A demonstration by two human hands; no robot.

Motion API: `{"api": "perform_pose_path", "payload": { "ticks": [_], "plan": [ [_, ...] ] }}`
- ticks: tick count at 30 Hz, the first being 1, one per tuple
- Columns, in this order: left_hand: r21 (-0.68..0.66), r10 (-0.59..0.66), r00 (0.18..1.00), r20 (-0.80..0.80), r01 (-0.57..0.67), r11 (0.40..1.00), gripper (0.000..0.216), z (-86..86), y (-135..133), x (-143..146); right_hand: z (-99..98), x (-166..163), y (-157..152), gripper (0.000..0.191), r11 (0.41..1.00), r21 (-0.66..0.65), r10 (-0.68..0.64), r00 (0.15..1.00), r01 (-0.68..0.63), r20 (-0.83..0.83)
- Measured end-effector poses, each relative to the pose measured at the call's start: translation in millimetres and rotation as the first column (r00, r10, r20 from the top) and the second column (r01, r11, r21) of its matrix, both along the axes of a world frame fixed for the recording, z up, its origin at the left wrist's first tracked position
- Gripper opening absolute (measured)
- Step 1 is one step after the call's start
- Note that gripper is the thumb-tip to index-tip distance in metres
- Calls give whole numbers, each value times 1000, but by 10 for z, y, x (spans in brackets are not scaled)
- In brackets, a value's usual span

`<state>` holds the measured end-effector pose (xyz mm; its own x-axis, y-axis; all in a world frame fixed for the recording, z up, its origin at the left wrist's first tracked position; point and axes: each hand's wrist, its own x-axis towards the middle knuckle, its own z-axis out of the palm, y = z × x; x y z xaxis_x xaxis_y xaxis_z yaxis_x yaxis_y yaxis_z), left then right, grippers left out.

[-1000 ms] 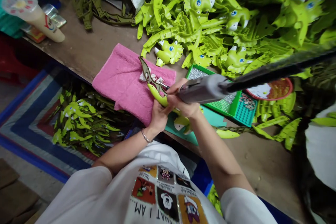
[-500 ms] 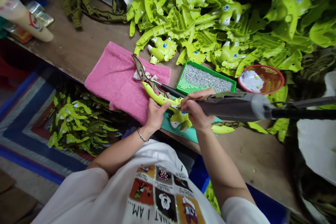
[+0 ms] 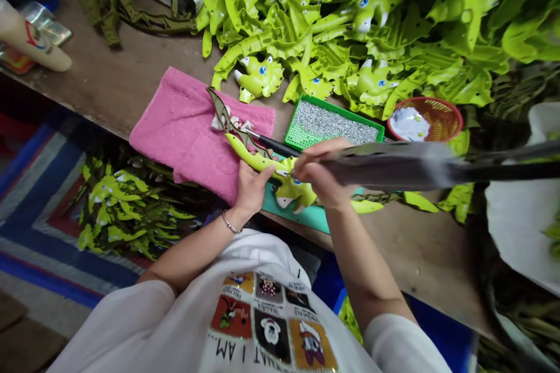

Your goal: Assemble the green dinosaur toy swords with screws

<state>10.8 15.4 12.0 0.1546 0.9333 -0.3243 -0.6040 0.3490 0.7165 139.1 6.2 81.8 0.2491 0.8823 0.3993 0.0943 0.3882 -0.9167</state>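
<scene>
My left hand is closed around a lime-green plastic dinosaur toy, with its thumb on top. The toy has a curved arm, a blue eye and white horns, and lies over a teal mat. My right hand grips a grey power screwdriver, held nearly level. Its tip points at the toy beside my left thumb; whether it touches a screw is too small to tell. Behind the toy lies a black-handled tool with a metal shaft, next to an olive curved part.
A pink towel lies at the left. Behind my hands stand a green basket of small silver screws and a red basket. Lime-green toy parts are heaped at the back. A bottle stands far left; more toys lie below the table edge.
The view has shifted slightly, so the tabletop things appear a little further left and higher. Both hands keep their holds on the toy and the power screwdriver.
</scene>
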Motion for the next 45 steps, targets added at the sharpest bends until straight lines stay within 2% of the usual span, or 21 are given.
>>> {"api": "perform_pose_path", "payload": {
  "ticks": [3, 5, 10, 15, 20, 24, 27, 29, 31, 33, 35, 37, 38, 39, 41, 45],
  "plan": [
    [21, -14, 1000, -7, 14, 1000, 70, -1, -6, -5, 187, 122, -112, 13, 979, 126, -144, 981, 160, -128],
    [38, -14, 1000, -12, 14, 999, 73, 2, -4, -5, 235, 187, -177, 16, 959, 122, -236, 959, 256, -156],
    [60, -14, 1000, -21, 15, 998, 80, 10, 5, 4, 96, 243, -251, 25, 943, 32, -323, 931, 333, -171],
    [59, -28, 999, -41, 30, 998, 80, 3, 2, 1, -55, 273, -249, 17, 972, -23, -233, 952, 234, -196],
    [49, -31, 999, -17, 32, 998, 83, -7, -7, 2, -114, 367, -185, 23, 999, -27, -21, 993, 18, -115],
    [53, -36, 999, -29, 37, 998, 81, -8, 20, 26, -165, 437, -144, 26, 987, -60, 142, 986, -147, -85],
    [59, -64, 994, -89, 70, 996, 74, -9, 22, -42, -133, 445, -173, 17, 989, -51, 133, 989, -136, -59],
    [83, -70, 978, -194, 88, 993, 65, -8, -44, -168, -48, 409, -221, 16, 1000, -20, 8, 1000, -8, -27],
    [172, -26, 927, -373, 97, 980, 56, -2, -182, -329, 73, 331, -280, 18, 988, 63, -140, 989, 142, -46],
    [342, 60, 802, -594, 184, 922, 52, 9, -360, -462, 194, 218, -346, 15, 972, 121, -186, 976, 200, -118],
    [490, 171, 619, -766, 392, 778, 54, 21, -514, -509, 270, 85, -418, 14, 985, 123, -102, 978, 125, -180],
    [501, 261, 444, -857, 601, 623, 56, 23, -594, -466, 277, -40, -493, 16, 996, 84, -4, 979, 21, -202],
    [475, 295, 373, -880, 664, 578, 55, 18, -603, -423, 254, -91, -529, 18, 997, 72, 35, 978, -21, -206],
    [447, 319, 317, -893, 699, 558, 54, 9, -595, -376, 218, -131, -561, 21, 997, 60, 64, 976, -52, -209],
    [409, 347, 245, -905, 721, 559, 48, -22, -554, -290, 119, -179, -611, 25, 995, 34, 94, 972, -89, -214],
    [427, 384, 238, -892, 722, 545, 32, -111, -487, -226, -74, -183, -660, 25, 996, -10, 83, 978, -87, -193]
  ]
}}
